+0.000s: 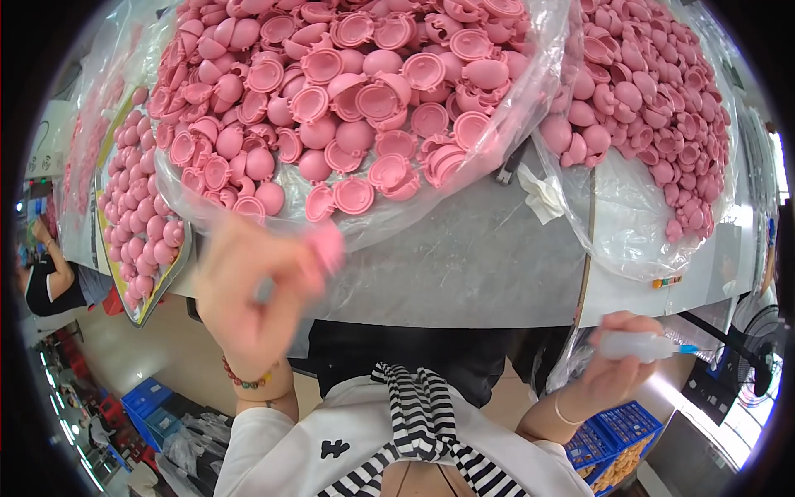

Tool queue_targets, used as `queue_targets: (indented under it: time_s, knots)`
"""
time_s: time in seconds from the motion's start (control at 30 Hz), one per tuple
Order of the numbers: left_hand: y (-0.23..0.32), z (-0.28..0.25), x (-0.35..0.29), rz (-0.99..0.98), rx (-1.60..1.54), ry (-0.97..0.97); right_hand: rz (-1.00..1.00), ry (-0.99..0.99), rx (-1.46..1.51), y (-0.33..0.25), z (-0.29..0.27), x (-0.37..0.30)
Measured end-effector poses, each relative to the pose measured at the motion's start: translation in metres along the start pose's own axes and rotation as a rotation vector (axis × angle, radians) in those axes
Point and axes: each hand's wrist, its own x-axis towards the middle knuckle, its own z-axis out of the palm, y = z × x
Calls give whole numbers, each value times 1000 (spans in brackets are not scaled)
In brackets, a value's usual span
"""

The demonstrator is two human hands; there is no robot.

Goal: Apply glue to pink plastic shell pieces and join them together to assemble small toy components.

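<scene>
Above grey table (480,257): left hand (248,290) grips pink shell (329,245); right hand (617,369), glue bottle (638,346).

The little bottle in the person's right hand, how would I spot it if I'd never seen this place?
Find the grey table heaped with pink shells. Drop below its near edge on the right, to the right hand. The small bottle lies sideways in it, clear and whitish with a blue tip, unlike everything pink above.
</scene>
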Motion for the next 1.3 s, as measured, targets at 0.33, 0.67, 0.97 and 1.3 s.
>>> queue_targets:
  time_s: [0.33, 0.67, 0.97, 1.3]
  knots:
    - [28, 78, -31, -9, -690, -364, 338, -278, 762, -2, 80, -21]
    - [31, 73, -36, -555, -1584, -445, -59, -99, 250, -7, 61, -1]
    - [37, 70, -42, -458, -1419, -345, -417, -254, 43, -17, 65, 11]
    - [37, 70, -40, -407, -1316, -389, -456, -285, -94, -23, 67, 11]
